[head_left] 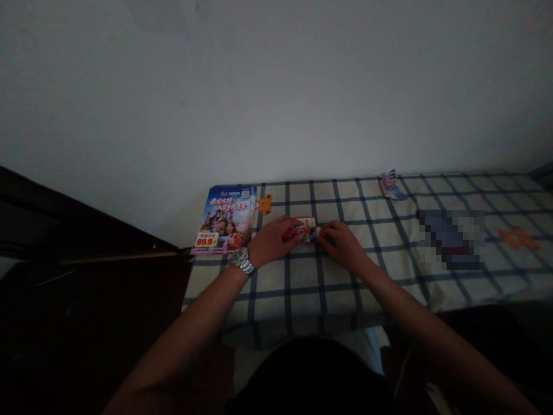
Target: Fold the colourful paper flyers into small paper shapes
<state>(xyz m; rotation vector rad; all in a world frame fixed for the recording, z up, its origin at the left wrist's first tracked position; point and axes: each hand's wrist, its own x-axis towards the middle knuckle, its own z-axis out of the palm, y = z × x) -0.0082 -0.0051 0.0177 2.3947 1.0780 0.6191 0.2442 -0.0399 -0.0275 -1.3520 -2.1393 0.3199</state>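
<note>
A small red and white printed box (pixel 309 223) lies on the checked tablecloth (pixel 302 288) in front of me. My left hand (pixel 276 237), with a metal watch (pixel 242 261) at its wrist, is closed over the box's left part and hides much of it. At the box's right end, the fingers of my right hand (pixel 339 241) are pinched together. A little white edge shows between those fingertips and the box; whether it is a flap, I cannot tell.
A stack of printed flyers (pixel 224 219) lies at the table's left end. Crumpled printed paper (pixel 392 187) rests near the wall (pixel 302 92). A blurred-out dark object (pixel 451 239) lies to the right. Orange bear figures (pixel 264 204) mark the cloth.
</note>
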